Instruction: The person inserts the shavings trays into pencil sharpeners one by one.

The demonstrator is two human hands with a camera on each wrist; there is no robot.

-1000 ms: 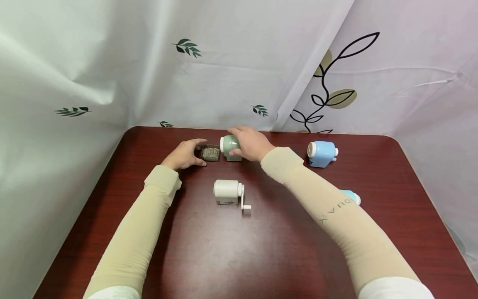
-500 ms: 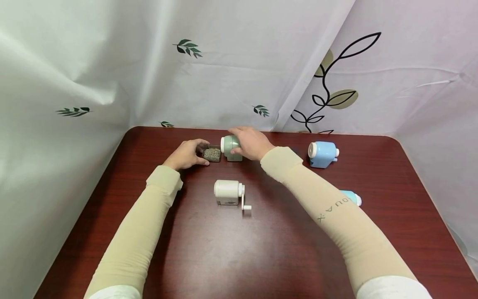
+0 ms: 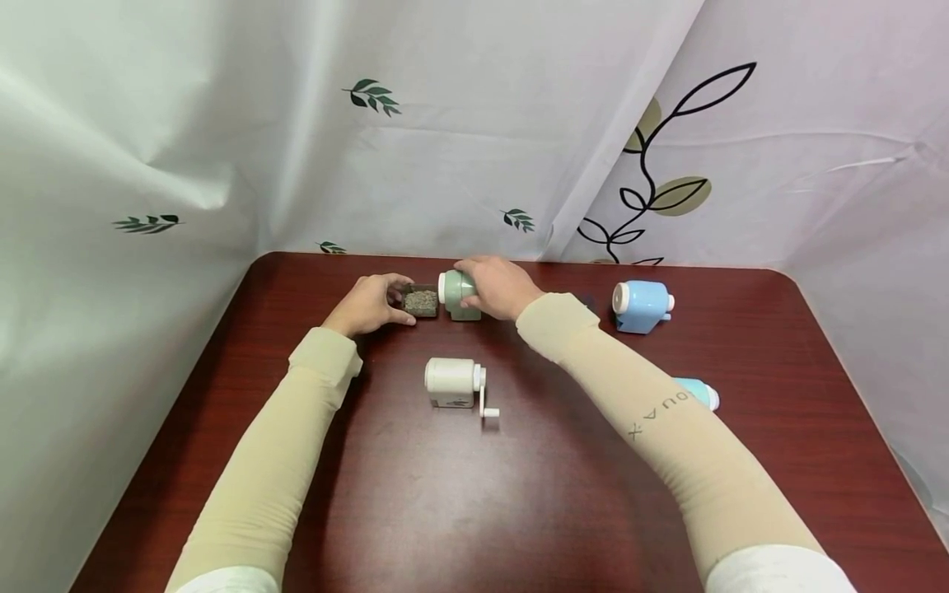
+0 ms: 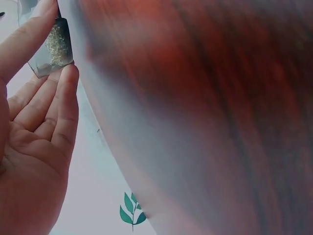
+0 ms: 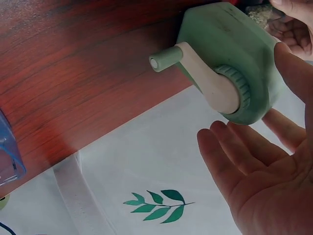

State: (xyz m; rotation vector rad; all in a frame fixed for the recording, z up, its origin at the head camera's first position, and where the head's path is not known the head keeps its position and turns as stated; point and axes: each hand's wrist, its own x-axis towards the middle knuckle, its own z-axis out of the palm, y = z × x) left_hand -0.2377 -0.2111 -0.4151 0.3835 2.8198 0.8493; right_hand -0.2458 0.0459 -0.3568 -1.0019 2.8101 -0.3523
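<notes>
At the far side of the table, my left hand grips a small clear bin filled with greenish-brown shavings. Thumb and fingertips sit at its edges; in the left wrist view the bin is partly behind the thumb. Just right of it, my right hand holds a green hand-crank pencil sharpener, whose white round end points toward the bin. The right wrist view shows the sharpener's crank arm with its green knob, the thumb on one side of the body and the fingers on the other.
A white crank sharpener stands nearer on the table. To the right are a blue sharpener and a turquoise one, the latter partly behind the right sleeve. A patterned white curtain hangs behind the table.
My left hand has shifted slightly right with the bin, bringing it closer to the green sharpener. The right hand and the sharpener have stayed nearly still.
</notes>
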